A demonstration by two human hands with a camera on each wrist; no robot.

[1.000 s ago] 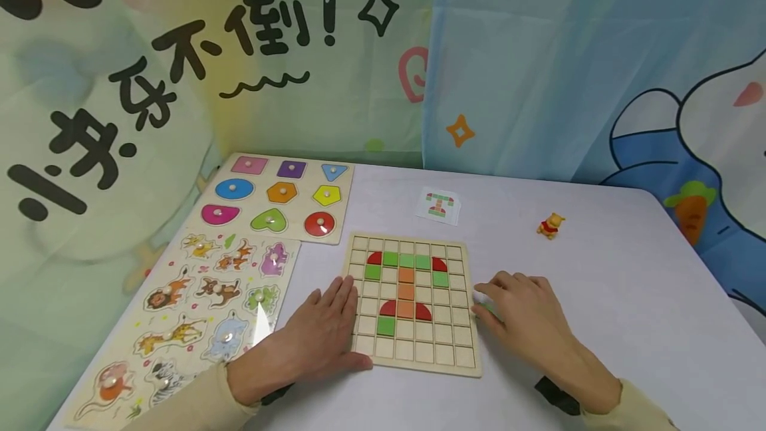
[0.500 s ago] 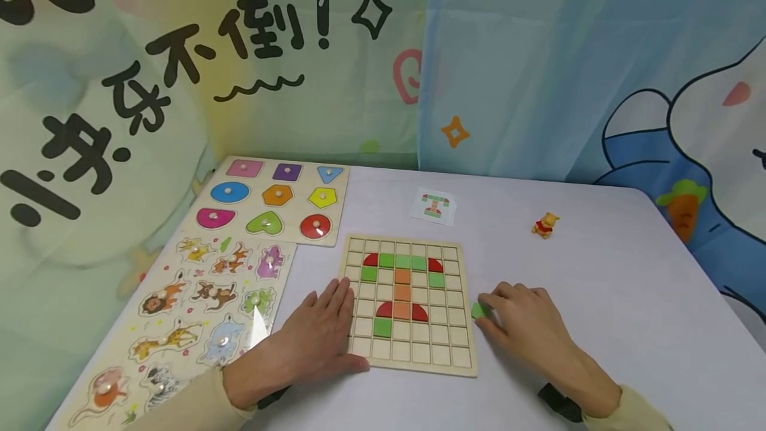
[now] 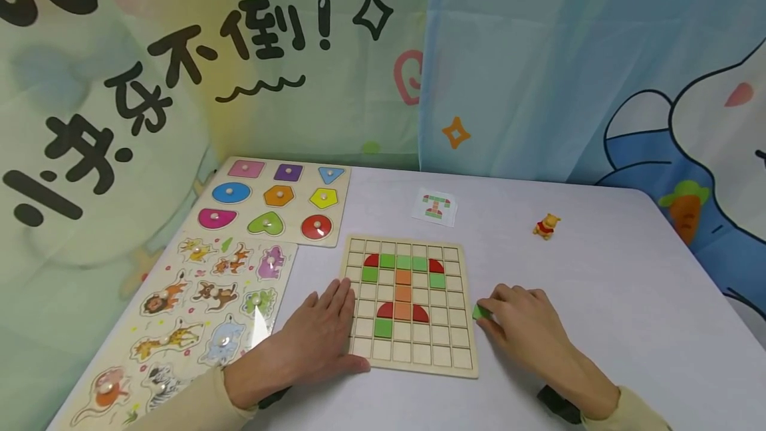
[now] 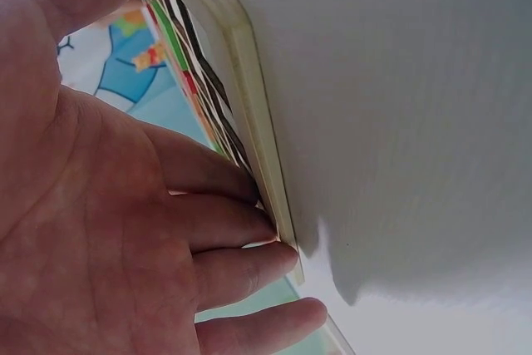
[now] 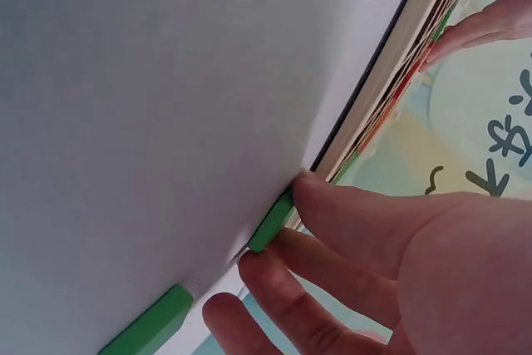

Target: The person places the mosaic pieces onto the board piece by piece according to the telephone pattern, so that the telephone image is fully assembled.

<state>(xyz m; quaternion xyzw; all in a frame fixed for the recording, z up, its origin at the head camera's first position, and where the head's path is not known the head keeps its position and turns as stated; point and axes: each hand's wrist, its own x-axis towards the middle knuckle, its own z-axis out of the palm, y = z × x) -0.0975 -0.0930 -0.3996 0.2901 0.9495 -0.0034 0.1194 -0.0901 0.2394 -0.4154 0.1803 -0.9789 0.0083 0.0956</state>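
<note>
A wooden grid board lies on the table with green and orange squares and red quarter-round pieces in its cells. My left hand rests flat along its left edge, fingers straight; in the left wrist view, the fingertips touch the board's side. Just off the right edge, my right hand pinches a green square block between thumb and fingers, partly hidden in the head view. A second green block lies on the table near that hand in the right wrist view; the hand hides it from the head view.
A small pattern card lies behind the board, and a yellow bear figurine stands at the back right. To the left are a shape puzzle and an animal puzzle. A printed curtain hangs behind the table.
A second ago, a whitish thing showed at my right fingertips with the green partly covered; now the green block shows between them. My left hand keeps its place on the board's edge.
</note>
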